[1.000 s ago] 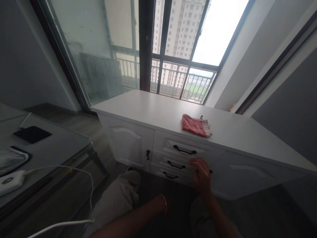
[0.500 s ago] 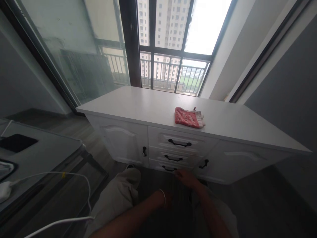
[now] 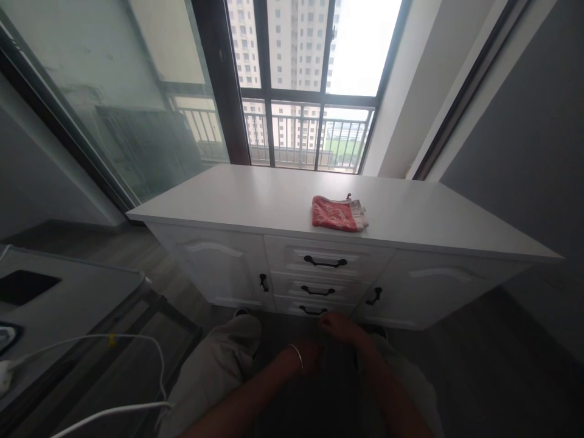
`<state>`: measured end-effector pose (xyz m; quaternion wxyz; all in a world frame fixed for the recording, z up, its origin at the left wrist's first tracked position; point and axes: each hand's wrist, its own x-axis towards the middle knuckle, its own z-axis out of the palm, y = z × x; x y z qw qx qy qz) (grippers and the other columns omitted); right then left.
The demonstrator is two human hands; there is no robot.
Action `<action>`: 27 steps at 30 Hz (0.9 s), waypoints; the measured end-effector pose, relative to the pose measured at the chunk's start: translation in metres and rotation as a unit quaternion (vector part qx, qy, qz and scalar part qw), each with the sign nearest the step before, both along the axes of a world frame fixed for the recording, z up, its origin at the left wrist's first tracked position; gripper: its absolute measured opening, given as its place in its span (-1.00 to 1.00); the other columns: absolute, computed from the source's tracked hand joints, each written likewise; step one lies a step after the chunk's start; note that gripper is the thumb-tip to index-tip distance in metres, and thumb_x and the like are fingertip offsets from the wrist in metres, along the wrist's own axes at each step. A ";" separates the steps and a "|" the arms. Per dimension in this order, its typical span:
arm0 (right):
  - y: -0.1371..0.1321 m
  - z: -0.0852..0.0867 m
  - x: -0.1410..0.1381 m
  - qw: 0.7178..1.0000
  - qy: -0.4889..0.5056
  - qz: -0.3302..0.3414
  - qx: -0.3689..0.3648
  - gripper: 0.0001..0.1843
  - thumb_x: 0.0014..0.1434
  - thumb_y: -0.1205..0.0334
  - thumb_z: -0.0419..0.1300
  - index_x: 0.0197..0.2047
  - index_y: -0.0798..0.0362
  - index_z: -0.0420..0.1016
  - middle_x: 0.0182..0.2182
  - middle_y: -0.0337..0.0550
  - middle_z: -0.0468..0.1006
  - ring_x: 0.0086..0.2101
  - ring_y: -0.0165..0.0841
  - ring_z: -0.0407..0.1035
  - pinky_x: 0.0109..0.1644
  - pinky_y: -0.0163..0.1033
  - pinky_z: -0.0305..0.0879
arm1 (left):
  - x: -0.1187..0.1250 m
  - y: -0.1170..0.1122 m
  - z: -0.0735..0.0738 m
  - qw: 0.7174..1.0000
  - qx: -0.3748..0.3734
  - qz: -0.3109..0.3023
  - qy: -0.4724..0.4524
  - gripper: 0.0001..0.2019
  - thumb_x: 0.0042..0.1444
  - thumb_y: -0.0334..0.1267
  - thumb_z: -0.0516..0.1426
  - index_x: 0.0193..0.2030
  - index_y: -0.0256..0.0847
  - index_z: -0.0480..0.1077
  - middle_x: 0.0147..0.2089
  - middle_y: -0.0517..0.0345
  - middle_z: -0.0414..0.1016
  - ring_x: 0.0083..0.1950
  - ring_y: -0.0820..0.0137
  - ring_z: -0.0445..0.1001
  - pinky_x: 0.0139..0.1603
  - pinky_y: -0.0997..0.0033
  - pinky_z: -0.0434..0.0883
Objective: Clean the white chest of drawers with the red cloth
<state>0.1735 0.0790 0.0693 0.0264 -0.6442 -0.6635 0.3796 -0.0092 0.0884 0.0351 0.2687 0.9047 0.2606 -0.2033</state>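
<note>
Our right hand (image 3: 338,328) is low at the front of the white cabinet (image 3: 219,267), just beside the right end of the bottom drawer handle (image 3: 312,312); we cannot tell whether it touches that handle, nor whether it is open or closed. Our left hand (image 3: 312,358) is lower and nearer to us, just past a thin pale bracelet (image 3: 298,353), and it is too dark for us to make out whether it is open or closed. Above the bottom drawer handle we see the middle handle (image 3: 318,293) and the top handle (image 3: 325,264), all black. On the white worktop (image 3: 255,194), near its front edge, lies a red pouch (image 3: 333,214) (cloth, by its look, with a pale gathered end towards our right).
</note>
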 end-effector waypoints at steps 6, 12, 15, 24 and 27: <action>0.003 0.000 0.001 1.000 0.004 -0.015 -0.021 -0.75 0.27 0.42 0.18 -0.21 0.08 0.73 -0.10 0.01 0.80 -0.06 -0.18 0.63 0.02 -0.20 0.41 | -0.005 0.016 0.032 0.997 0.037 0.053 -0.045 -0.70 0.39 -0.24 0.16 0.10 -0.09 0.71 0.09 -0.09 0.79 0.16 0.01 0.74 0.12 0.15 0.61; 0.008 0.006 0.003 0.997 0.046 -0.033 -0.051 -0.71 0.13 0.52 0.13 -0.49 0.01 0.55 -0.38 -0.16 0.73 -0.19 -0.25 0.66 -0.07 -0.27 0.45 | -0.006 0.045 0.111 0.931 0.181 0.194 -0.252 -0.65 0.58 -0.22 -0.02 0.14 -0.18 0.60 0.15 -0.06 0.71 0.24 0.13 0.60 0.31 0.12 0.46; 0.009 0.009 0.001 0.998 0.047 -0.033 -0.041 -0.68 0.14 0.51 0.09 -0.52 0.01 0.52 -0.39 -0.14 0.72 -0.20 -0.24 0.66 -0.08 -0.26 0.46 | 0.012 0.059 0.149 0.845 0.261 0.247 -0.395 -0.75 0.56 -0.24 0.06 0.14 -0.18 0.56 0.14 -0.04 0.68 0.23 0.12 0.56 0.30 0.07 0.43; 0.007 0.013 -0.002 1.000 -0.017 0.008 -0.012 -0.62 0.35 0.27 0.14 -0.43 0.03 0.70 -0.32 0.01 0.78 -0.13 -0.14 0.68 0.08 -0.14 0.53 | 0.057 0.059 0.138 0.864 0.316 0.255 -0.298 -0.71 0.39 -0.30 0.25 0.21 -0.25 0.50 0.18 -0.12 0.63 0.29 -0.02 0.51 0.42 -0.12 0.36; -0.005 0.011 -0.007 0.998 -0.042 0.047 -0.016 -0.64 0.31 0.25 0.21 -0.50 0.02 0.67 -0.40 0.05 0.74 -0.19 -0.09 0.69 0.04 -0.07 0.58 | 0.049 0.034 0.128 0.845 0.324 0.279 -0.320 -0.74 0.37 -0.34 0.25 0.17 -0.21 0.50 0.13 -0.08 0.63 0.29 -0.02 0.52 0.41 -0.15 0.39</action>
